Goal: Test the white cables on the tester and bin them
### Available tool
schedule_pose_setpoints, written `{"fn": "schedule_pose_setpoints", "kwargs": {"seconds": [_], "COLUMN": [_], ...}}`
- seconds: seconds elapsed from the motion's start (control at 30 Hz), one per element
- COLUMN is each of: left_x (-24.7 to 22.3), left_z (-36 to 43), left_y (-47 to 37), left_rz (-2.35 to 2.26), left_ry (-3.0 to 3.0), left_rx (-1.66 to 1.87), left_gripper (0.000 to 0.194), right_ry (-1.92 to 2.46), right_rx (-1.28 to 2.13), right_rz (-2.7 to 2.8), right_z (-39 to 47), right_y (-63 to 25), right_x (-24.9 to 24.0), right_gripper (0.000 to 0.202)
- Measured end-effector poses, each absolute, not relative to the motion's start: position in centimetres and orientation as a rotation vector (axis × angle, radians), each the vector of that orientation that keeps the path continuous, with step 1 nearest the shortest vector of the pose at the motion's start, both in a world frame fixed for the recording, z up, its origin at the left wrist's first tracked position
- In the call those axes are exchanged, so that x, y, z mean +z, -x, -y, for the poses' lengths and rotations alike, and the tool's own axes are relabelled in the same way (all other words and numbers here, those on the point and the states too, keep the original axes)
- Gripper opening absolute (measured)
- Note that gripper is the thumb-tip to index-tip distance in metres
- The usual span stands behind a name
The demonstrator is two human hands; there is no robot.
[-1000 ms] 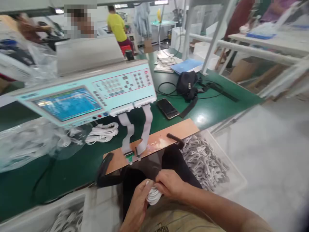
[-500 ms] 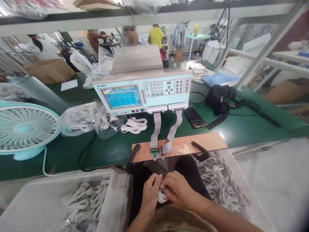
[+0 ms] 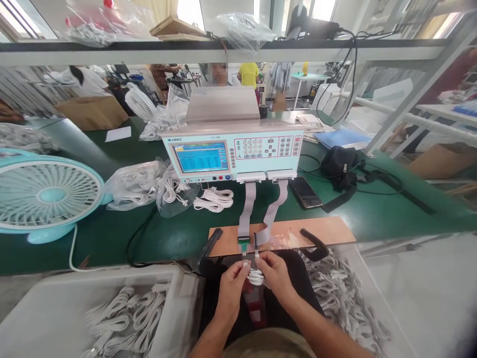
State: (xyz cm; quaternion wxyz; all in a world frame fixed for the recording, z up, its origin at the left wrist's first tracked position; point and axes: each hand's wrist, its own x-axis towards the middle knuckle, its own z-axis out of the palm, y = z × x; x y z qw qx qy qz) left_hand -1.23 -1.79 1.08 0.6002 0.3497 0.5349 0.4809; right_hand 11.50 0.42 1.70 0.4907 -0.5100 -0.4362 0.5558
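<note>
A coiled white cable (image 3: 255, 277) hangs between my hands, just in front of the wooden board at the table's front edge. My left hand (image 3: 233, 284) pinches one plug end of it, close below the small green circuit board (image 3: 244, 246). With the other plug end in its fingers, my right hand (image 3: 275, 276) is at the second connector (image 3: 256, 240). Whether either plug is seated in its connector I cannot tell. Two grey ribbon cables (image 3: 247, 211) run from these connectors up to the tester (image 3: 238, 149), whose blue screen is lit.
Black clamps (image 3: 211, 247) hold the wooden board (image 3: 290, 233). White bins of bundled cables (image 3: 115, 318) stand at left and right below the table. A turquoise fan (image 3: 52, 194), bagged cables (image 3: 136, 184), a loose cable bundle (image 3: 214, 200), a phone (image 3: 306, 193) and a black pouch (image 3: 338, 161) lie on the table.
Both hands have moved up and forward from my lap to the connectors at the board's edge, bringing the coiled cable with its ends spread apart. The camera view has tilted upward.
</note>
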Motion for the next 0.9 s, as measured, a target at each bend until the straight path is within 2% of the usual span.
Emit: {"fn": "schedule_pose_setpoints", "kwargs": {"seconds": [0.2,0.37,0.67,0.9], "left_x": [2.1,1.6,0.7,2.5], "left_z": [0.9,0.1,0.6,1.4], "left_y": [2.6,2.7,0.3,0.2], "left_rz": [-1.245,-1.288,-1.319,-1.437], "left_ry": [-1.083,-1.166,-0.873,-0.841], "left_rx": [0.962,1.076,1.314,1.273], "left_gripper": [0.036,0.035,0.030,0.027], "right_ry": [1.189,1.134,1.106,1.324], "right_rx": [1.546,1.603,1.583,1.519], "right_rz": [0.750,0.576,0.624,0.727], "right_z": [-0.5,-0.4,-0.2,0.1], "right_y": [-10.8,-10.1,-10.3,-10.7], "right_x": [2.7,3.2,3.7,3.4], "right_gripper": [0.032,0.033,0.027,0.034]}}
